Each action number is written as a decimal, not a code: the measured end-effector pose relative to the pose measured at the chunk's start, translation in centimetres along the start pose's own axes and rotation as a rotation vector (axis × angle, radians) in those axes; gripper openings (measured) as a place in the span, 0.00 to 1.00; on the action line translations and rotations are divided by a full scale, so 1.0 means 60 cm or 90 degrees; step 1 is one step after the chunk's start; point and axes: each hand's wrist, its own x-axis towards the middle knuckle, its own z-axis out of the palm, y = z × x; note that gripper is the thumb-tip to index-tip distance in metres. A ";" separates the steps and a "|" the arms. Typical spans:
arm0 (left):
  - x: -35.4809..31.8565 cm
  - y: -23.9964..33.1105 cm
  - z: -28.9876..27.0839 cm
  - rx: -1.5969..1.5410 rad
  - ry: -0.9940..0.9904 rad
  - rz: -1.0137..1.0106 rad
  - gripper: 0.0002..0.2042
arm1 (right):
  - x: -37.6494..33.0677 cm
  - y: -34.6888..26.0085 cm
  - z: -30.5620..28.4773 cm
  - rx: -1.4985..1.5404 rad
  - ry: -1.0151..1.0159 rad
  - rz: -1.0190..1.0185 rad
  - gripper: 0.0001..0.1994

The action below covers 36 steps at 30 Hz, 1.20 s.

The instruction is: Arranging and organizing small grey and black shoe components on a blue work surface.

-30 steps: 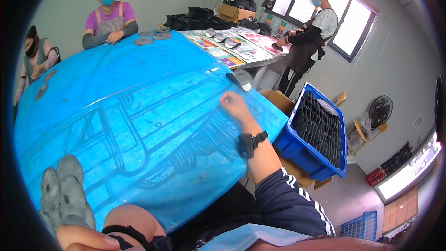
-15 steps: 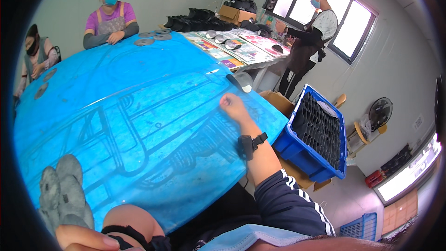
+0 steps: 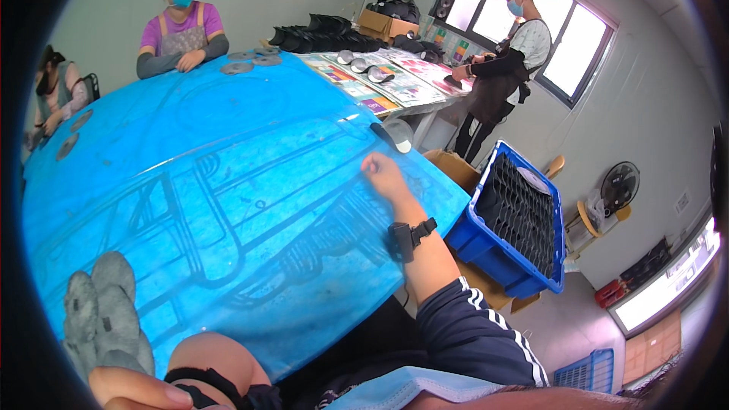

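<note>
On the blue-covered table [image 3: 250,182], my right hand [image 3: 386,176] rests in a loose fist with nothing visible in it. A black device is strapped to that wrist. Just beyond the hand lies a curved black-and-silver piece [image 3: 396,137]. My left hand [image 3: 137,391] appears large at the lower left edge, fingers curled together; whatever they may hold is hidden. A black strap crosses the left arm. Beside that hand lie several grey, fuzzy oval pads [image 3: 114,296], overlapping, some with a small dark mark.
A blue crate [image 3: 524,220] packed with black curved pieces stands right of the table. Two people sit across at the far left; round grey pads [image 3: 237,68] lie near one. Another person stands working at a second table [image 3: 410,91] holding black pieces and a cardboard box.
My hands stay in place. The standing person's hands have lowered to a dark piece on the far table. The person seated at far left has leaned down.
</note>
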 end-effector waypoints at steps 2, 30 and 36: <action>0.016 0.013 0.000 0.023 0.049 0.018 0.09 | 0.001 -0.006 0.006 0.001 -0.013 0.006 0.08; 0.086 0.037 -0.004 -0.111 0.106 0.006 0.11 | 0.005 0.008 0.006 -0.008 0.002 -0.005 0.09; 0.078 0.031 -0.012 -0.178 0.072 -0.014 0.10 | 0.003 0.000 0.001 -0.003 0.000 0.004 0.09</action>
